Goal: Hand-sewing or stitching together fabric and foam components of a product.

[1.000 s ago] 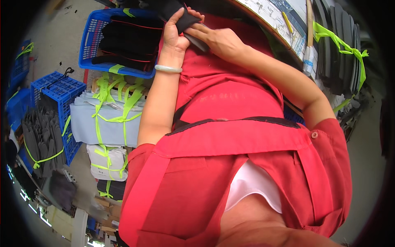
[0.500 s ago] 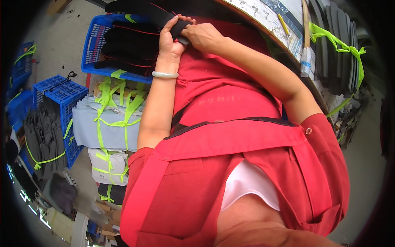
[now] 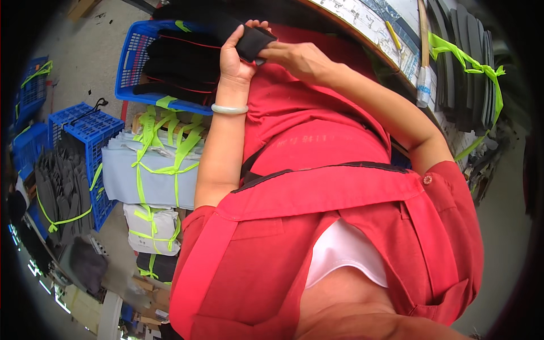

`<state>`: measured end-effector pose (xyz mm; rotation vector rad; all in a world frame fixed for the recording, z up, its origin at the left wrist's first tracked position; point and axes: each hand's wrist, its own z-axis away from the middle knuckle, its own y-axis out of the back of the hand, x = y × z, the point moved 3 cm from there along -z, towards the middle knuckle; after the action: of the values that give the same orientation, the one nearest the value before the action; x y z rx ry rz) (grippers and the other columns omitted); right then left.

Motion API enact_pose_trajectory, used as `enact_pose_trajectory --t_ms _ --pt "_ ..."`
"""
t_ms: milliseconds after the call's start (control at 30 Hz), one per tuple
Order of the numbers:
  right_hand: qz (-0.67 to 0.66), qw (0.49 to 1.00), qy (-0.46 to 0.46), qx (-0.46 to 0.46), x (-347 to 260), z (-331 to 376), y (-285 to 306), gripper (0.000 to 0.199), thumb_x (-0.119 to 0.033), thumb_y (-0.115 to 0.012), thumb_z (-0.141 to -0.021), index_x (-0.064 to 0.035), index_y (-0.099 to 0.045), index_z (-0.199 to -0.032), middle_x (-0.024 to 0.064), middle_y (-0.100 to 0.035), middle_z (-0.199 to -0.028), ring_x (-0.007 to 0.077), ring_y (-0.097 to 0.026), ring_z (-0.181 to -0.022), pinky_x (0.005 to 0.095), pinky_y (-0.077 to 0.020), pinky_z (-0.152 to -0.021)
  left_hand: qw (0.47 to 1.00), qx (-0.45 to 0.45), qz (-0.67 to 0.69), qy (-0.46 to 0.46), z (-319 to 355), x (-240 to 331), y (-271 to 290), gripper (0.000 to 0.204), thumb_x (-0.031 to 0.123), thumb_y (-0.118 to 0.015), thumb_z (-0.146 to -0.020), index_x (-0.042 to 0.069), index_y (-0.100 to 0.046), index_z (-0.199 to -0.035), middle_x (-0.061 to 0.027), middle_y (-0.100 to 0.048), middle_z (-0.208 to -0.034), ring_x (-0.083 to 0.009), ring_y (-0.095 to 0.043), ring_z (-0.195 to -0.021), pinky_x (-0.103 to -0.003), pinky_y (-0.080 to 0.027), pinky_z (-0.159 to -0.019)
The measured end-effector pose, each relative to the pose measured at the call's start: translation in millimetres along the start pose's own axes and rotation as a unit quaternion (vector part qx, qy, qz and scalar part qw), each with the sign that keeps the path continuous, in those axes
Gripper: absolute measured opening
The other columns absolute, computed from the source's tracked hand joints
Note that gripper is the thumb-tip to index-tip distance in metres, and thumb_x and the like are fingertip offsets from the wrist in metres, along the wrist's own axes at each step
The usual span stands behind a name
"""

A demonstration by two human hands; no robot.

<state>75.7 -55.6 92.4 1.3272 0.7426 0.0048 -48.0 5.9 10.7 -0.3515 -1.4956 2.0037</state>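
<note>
A: Far left first. What is seen?

B: Blue crates [image 3: 85, 127] on the floor, one packed with dark grey pieces tied with a yellow-green strap. Beside them, grey bundles [image 3: 150, 173] bound with the same kind of strap.

A: And above those?

B: A blue basket [image 3: 131, 62] filled with black pieces; its rim is crossed by a green strap.

A: Left hand?

B: The left hand [image 3: 233, 56] is raised over the red apron, a pale bangle [image 3: 229, 109] worn at the wrist. It is closed around a black fabric strip [image 3: 252, 41], fingers curled over the top edge, thumb side hidden.

A: Right hand?

B: The right hand [image 3: 297, 56] is set just right of the left one. The strip's near end is pinched by its fingertips; how tightly cannot be told.

A: So the strip is where?

B: Held between both hands, near the top of the view, in front of the basket.

A: Far right?

B: A table edge [image 3: 396, 54] with a yellow pencil on it, and a stack of dark sheets [image 3: 462, 73] tied with a green strap.
</note>
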Motion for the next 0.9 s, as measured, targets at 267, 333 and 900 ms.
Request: enact_pose_trajectory --t_ms 267,333,900 --pt "0.042 0.999 -0.027 -0.014 7 -45 -25 0.025 -0.006 -0.053 -0.081 -0.0117 -0.060 -0.105 0.0109 -0.065 -0.091 0.0309 -0.064 -0.078 0.0423 -0.0517 -0.060 0.999 -0.011 0.043 -0.019 -5 14 1 0.019 0.007 -0.057 -0.089 0.000 -0.053 -0.105 -0.0116 -0.061 -0.089 -0.0284 -0.060 -0.091 -0.046 -0.047 -0.096" --pt "0.015 0.991 0.094 0.093 -14 -24 -9 0.028 -0.005 -0.056 -0.081 -0.0123 -0.063 -0.107 0.0083 -0.067 -0.092 0.0288 -0.065 -0.079 0.0394 -0.0532 -0.062 0.999 -0.001 0.000 -0.042 7 19 -11 0.017 0.007 -0.058 -0.088 0.000 -0.052 -0.102 -0.0110 -0.060 -0.088 -0.0269 -0.060 -0.091 -0.045 -0.046 -0.095" --pt "-0.684 0.679 -0.126 0.238 10 -21 142 0.037 -0.034 -0.057 -0.094 -0.0020 -0.057 -0.113 0.0043 -0.062 -0.085 0.0144 -0.064 -0.076 0.0280 -0.0534 -0.070 0.914 -0.177 -0.260 0.256 90 -52 -129 0.035 0.027 -0.046 -0.098 0.000 -0.057 -0.080 -0.0053 -0.052 -0.057 -0.0206 -0.060 -0.050 -0.036 -0.057 -0.061"
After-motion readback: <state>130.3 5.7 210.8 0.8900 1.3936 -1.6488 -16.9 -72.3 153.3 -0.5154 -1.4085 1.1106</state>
